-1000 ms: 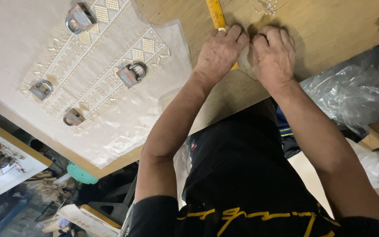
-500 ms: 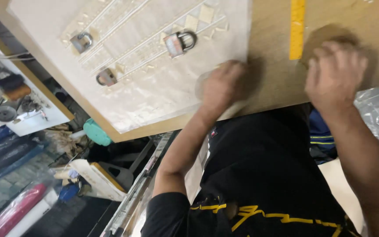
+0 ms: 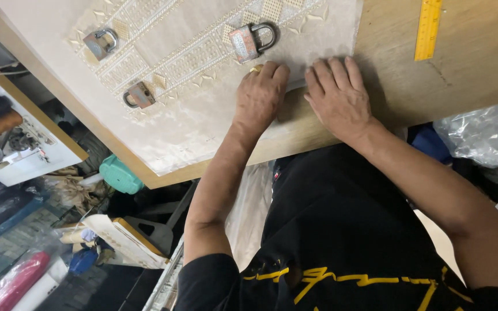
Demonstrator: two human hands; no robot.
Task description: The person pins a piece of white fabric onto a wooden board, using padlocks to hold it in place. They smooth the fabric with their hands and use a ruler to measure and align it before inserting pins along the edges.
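Pressing my left hand [image 3: 260, 95] and right hand [image 3: 336, 95] flat, fingers spread, on the embroidered cloth [image 3: 191, 63] at its near right corner on the desk [image 3: 462, 80]; its long axis runs left-right, a padlock [image 3: 251, 40] just beyond.

Top of the yellow ruler [image 3: 428, 29] cut off by the picture's edge, far part of the embroidered cloth [image 3: 191, 109] cut off too, cloth corner hidden under the left hand [image 3: 260, 95], right hand [image 3: 338, 98] beside it, covering bare table.

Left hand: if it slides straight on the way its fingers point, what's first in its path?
Probably the padlock lying on the embroidered fabric, just beyond the left hand fingertips; both sit on the cloth, so depth hardly matters.
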